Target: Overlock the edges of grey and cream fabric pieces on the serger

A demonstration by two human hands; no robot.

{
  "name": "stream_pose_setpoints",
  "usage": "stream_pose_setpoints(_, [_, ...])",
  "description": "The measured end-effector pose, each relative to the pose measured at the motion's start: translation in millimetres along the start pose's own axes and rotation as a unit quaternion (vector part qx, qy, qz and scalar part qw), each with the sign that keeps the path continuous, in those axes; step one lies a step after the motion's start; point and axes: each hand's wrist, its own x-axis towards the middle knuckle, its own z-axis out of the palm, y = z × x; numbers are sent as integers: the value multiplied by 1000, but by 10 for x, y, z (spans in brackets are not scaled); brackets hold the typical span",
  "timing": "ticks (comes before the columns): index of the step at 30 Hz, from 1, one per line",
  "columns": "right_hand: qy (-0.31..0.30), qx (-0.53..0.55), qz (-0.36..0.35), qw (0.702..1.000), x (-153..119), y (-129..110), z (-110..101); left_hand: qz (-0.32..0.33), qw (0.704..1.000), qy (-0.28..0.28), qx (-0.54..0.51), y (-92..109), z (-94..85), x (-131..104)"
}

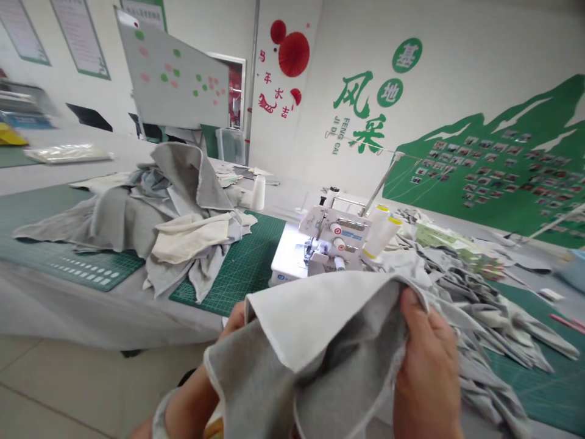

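A piece of grey and off-white fabric (315,317) hangs stretched between my two hands, low in front of the camera. My right hand (427,356) is closed on its upper right corner, thumb on top. At its left edge my left hand (235,320) grips the cloth, with most of the fingers hidden behind it. Just beyond the fabric stands a white overlock sewing machine (347,228), its lamp lit over the needle area. The fabric covers part of the machine's front. Thread cones (384,235) with yellow tops stand at the machine's right.
On the left, a heap of grey and cream cloth pieces (123,213) lies on green cutting mats (256,244). More grey cloth (475,305) is piled at the right, near a pink pen (567,322). A clear plastic packet (70,152) rests farther back on the table.
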Motion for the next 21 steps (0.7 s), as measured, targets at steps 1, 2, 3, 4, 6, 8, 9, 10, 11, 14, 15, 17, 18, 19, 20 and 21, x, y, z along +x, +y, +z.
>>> stream_pose_setpoints(1, [-6,-8,28,1000,39,11,20,-28,999,22,-19,66,-99,42])
stream_pose_setpoints(2, [-25,-23,43,999,100,60,17,-45,998,32,-30,143,-187,84])
stream_pose_setpoints(3, [-59,-46,50,996,169,138,-1,-49,997,49,-37,224,-259,123])
stream_pose_setpoints(4, [-109,-73,52,990,234,235,-24,-49,996,67,-40,304,-310,160])
stream_pose_setpoints(6, [-228,-128,44,964,308,437,-41,-34,993,105,-37,446,-339,231])
stream_pose_setpoints(8, [-297,-141,20,944,277,586,35,-9,993,114,-6,565,-269,301])
stream_pose_setpoints(9, [-291,-129,4,948,222,627,116,6,995,99,22,618,-202,334])
stream_pose_setpoints(10, [-286,-120,-17,951,148,647,223,23,995,75,57,667,-121,364])
stream_pose_setpoints(11, [-288,-112,-41,950,62,647,350,41,993,47,100,712,-31,390])
stream_pose_setpoints(14, [-280,-55,-96,954,-171,582,743,93,965,-13,246,808,203,450])
stream_pose_setpoints(15, [-249,-45,-108,961,-212,555,845,107,954,-23,281,823,243,469])
stream_pose_setpoints(17, [-185,-52,-114,975,-212,512,965,115,944,-43,306,831,240,510])
stream_pose_setpoints(18, [-174,-55,-109,977,-175,499,982,102,946,-59,302,825,202,531])
stream_pose_setpoints(19, [-177,-56,-97,978,-120,492,977,79,950,-76,293,814,146,550])
stream_pose_setpoints(20, [-191,-51,-82,977,-55,490,956,53,953,-92,285,801,81,567])
stream_pose_setpoints(21, [-211,-39,-61,975,11,490,929,29,954,-104,281,786,16,578])
